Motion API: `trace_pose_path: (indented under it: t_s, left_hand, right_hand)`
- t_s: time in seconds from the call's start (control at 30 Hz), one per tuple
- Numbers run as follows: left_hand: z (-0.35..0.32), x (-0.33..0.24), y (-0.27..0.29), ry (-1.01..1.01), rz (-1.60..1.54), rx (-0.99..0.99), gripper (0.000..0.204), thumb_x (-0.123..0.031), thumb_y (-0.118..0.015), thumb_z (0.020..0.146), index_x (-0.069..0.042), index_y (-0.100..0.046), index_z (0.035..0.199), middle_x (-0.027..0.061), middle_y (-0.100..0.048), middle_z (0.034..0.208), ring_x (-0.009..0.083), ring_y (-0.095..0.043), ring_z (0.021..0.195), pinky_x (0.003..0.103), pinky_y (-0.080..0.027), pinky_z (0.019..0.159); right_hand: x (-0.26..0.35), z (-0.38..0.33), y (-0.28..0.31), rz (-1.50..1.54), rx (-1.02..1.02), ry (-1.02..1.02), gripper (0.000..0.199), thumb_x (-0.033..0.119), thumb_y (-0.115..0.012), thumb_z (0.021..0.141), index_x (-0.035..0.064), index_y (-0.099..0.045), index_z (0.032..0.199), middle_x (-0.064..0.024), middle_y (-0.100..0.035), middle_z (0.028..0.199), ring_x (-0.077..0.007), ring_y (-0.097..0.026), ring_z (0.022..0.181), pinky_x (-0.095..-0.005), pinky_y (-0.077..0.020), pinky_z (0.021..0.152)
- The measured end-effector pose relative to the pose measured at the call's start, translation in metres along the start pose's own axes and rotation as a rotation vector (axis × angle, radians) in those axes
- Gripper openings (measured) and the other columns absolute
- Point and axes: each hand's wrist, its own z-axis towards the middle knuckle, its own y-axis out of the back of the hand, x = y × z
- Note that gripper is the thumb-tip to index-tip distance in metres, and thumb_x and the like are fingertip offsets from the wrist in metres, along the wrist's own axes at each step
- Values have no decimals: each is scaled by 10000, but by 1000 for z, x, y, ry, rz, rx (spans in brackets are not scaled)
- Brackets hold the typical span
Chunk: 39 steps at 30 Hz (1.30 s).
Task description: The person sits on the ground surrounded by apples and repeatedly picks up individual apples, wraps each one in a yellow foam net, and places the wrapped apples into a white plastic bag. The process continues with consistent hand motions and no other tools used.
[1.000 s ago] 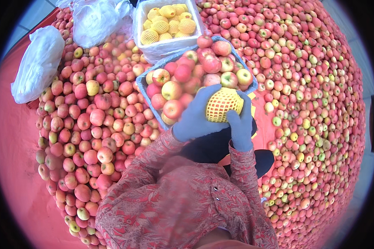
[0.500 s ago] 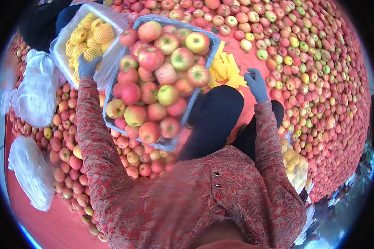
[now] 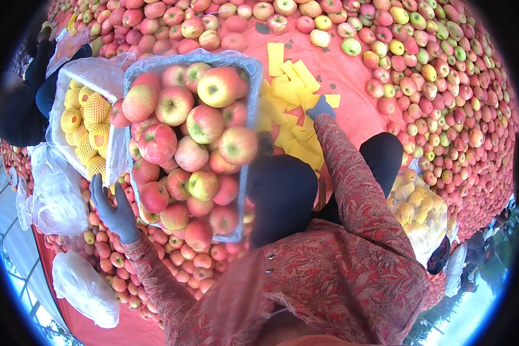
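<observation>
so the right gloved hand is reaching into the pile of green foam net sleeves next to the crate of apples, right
Not quite: the foam net sleeves are yellow, not green. The head view shows the right gloved hand reaching into that yellow pile on the red sheet, beside the plastic-lined crate of red and yellow apples.

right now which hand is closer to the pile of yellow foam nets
Right. The right hand rests on the pile of yellow foam nets; the left hand is far off, beyond the crate of apples.
</observation>
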Motion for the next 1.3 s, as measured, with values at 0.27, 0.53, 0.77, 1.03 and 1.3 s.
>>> trace_pose_path:
  t_s: [0.27, 0.53, 0.77, 1.03, 1.3]
  left_hand:
    - [-34, -174, -8, -126, -413, 255, 370, 55, -609, 778, 11, -557, 1141, 164, -555, 1184, 252, -538, 1107, 332, -426, 939]
    - [-55, -311, -76, -564, -446, 417, 335, -65, -636, 775, -71, -582, 1105, 100, -593, 1100, 251, -582, 997, 326, -474, 828]
    - [-91, -353, -51, -592, -695, 338, 310, -97, -623, 803, -79, -577, 1110, 94, -591, 1054, 264, -590, 926, 306, -488, 770]
    - [-118, -350, -19, -498, -786, 428, 281, -153, -614, 822, -44, -540, 1070, 103, -562, 996, 210, -583, 910, 323, -469, 787]
    - [-118, -341, -7, -318, -841, 890, 372, -267, -668, 820, 2, -552, 1049, 60, -576, 830, 101, -537, 747, 251, -453, 669]
  right_hand:
    - [-48, -32, 30, 611, 44, 250, 455, 209, -725, 686, -17, -563, 1046, -159, -624, 1002, -231, -620, 891, -333, -492, 756]
    - [-38, -166, 136, 839, 165, 838, 395, 221, -726, 721, -21, -539, 971, -57, -542, 812, -113, -477, 736, -281, -423, 630]
    - [-58, -262, 219, 852, -57, 1088, 290, 185, -701, 760, 7, -575, 952, -52, -527, 745, -108, -483, 683, -288, -431, 619]
    - [-70, -308, 225, 999, 9, 1105, 198, 60, -648, 781, -20, -563, 940, -14, -542, 784, -70, -494, 717, -241, -429, 616]
    - [-84, -342, 238, 618, -198, 1209, 176, 106, -639, 801, -9, -573, 917, -41, -565, 777, -116, -513, 681, -279, -440, 621]
